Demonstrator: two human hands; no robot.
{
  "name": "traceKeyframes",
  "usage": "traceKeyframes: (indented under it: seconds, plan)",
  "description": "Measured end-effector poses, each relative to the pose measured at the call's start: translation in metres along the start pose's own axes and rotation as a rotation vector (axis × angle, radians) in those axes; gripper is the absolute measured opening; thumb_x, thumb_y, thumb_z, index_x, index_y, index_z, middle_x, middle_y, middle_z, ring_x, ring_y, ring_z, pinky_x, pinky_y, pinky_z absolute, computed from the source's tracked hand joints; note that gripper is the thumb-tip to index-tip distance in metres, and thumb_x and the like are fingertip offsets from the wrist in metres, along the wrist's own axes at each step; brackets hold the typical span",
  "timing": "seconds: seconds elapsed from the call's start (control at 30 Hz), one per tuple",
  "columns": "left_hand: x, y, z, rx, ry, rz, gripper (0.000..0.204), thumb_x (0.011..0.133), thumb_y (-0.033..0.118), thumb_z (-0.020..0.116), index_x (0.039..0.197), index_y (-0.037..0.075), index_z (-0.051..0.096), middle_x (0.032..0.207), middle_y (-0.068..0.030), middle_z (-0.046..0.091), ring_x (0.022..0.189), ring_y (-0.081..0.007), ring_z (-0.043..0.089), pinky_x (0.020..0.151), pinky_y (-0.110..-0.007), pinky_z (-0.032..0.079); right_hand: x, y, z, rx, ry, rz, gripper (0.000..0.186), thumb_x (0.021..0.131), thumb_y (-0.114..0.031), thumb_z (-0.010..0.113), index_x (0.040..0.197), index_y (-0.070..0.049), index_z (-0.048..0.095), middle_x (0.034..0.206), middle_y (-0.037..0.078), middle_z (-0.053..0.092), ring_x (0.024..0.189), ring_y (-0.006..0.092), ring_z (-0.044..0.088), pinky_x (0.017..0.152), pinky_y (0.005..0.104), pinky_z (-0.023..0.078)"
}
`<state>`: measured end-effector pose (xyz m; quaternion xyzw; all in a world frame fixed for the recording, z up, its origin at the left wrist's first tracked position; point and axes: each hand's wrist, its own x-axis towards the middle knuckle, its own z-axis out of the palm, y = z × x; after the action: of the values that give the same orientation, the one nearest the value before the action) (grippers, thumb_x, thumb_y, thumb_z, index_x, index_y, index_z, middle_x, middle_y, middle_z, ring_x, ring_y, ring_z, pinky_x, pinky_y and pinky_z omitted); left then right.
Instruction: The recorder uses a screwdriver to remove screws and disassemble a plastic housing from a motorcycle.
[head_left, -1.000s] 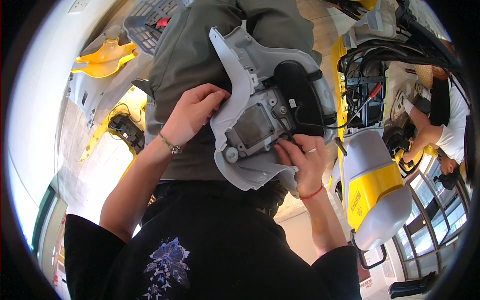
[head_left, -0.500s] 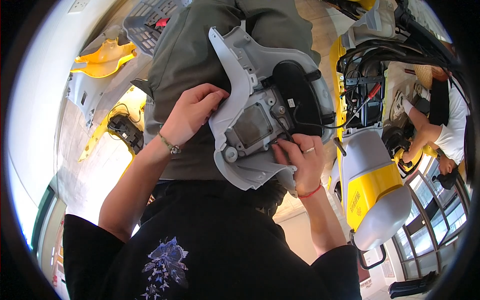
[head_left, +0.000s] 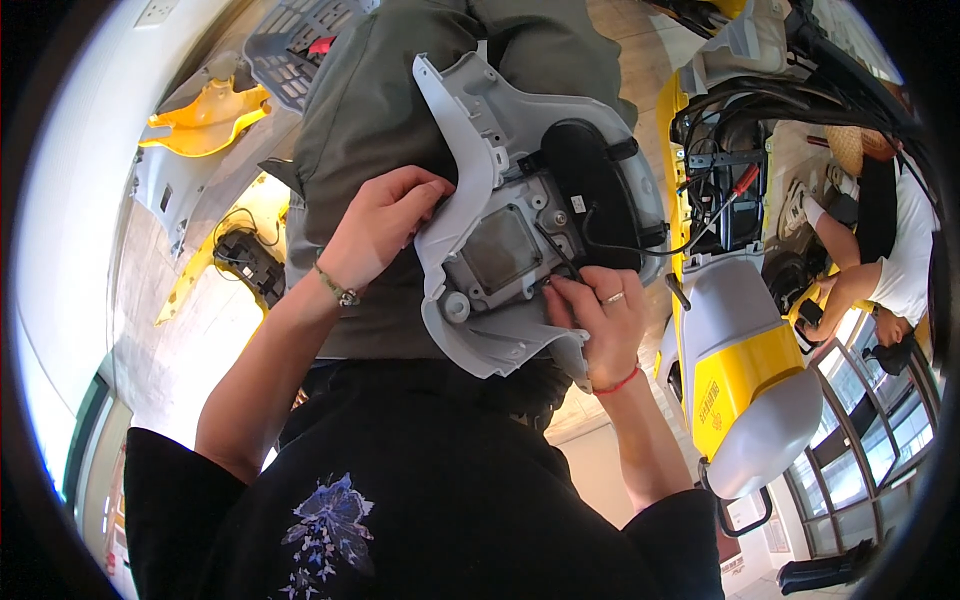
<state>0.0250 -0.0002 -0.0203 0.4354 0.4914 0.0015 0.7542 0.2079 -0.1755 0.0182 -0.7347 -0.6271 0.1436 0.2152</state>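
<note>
A grey moulded plastic cover (head_left: 462,160) lies on my lap with its inner side up. My left hand (head_left: 395,212) is closed on its left edge, thumb and fingers pinching the rim. Fixed inside the cover are a square grey display housing (head_left: 502,248) with a see-through window and a long black lamp-like unit (head_left: 585,180). A thin black cable (head_left: 562,250) runs across the housing to the fingertips of my right hand (head_left: 603,318). Those fingers are pinched on the cable beside the housing's lower right corner; its end is hidden. Another cable leads off to the right.
On the right stands a partly stripped yellow and grey scooter (head_left: 745,390); a red-handled screwdriver (head_left: 742,183) lies over its wiring. A co-worker (head_left: 890,260) crouches beyond it. Yellow panels (head_left: 215,118), a black part (head_left: 248,262) and a grey plastic basket (head_left: 290,60) are on the left floor.
The cover has shifted very slightly left along with both hands, whose grips look the same. The co-worker's arm has moved a little.
</note>
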Motion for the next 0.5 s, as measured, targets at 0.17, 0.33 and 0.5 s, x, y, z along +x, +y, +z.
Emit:
traceKeyframes:
  seconds: [0.17,0.33,0.5]
  plan:
    - [0.0,0.002,0.0,-0.01,-0.01,-0.021,0.025,0.087,0.023,0.052,0.097,0.003,0.063,0.071,0.0029,0.051,0.061,-0.0036,0.043,0.053,-0.019,0.034,0.0,0.0,-0.003,0.004,-0.007,0.016,0.023,0.064,-0.007,0.073,0.084,-0.009,0.064,0.08,0.005,0.055,0.07,0.0234,0.053,0.059,0.0337,0.043]
    - [0.0,-0.001,0.0,-0.01,-0.006,-0.005,0.025,0.087,0.022,0.052,0.097,0.002,0.063,0.072,0.0023,0.051,0.064,-0.0042,0.045,0.055,-0.019,0.036,0.004,0.014,-0.036,0.051,-0.061,0.004,0.027,0.071,0.0,0.067,0.097,-0.006,0.06,0.085,0.009,0.058,0.074,0.0278,0.055,0.063,0.0357,0.045]
    - [-0.001,0.002,0.0,0.039,0.007,-0.001,0.026,0.087,0.022,0.052,0.097,0.001,0.063,0.073,0.0009,0.054,0.067,-0.0052,0.047,0.057,-0.021,0.039,0.017,-0.003,-0.081,0.334,-0.314,0.317,0.026,0.08,0.003,0.058,0.106,-0.003,0.055,0.085,0.013,0.061,0.074,0.0292,0.058,0.064,0.034,0.046]
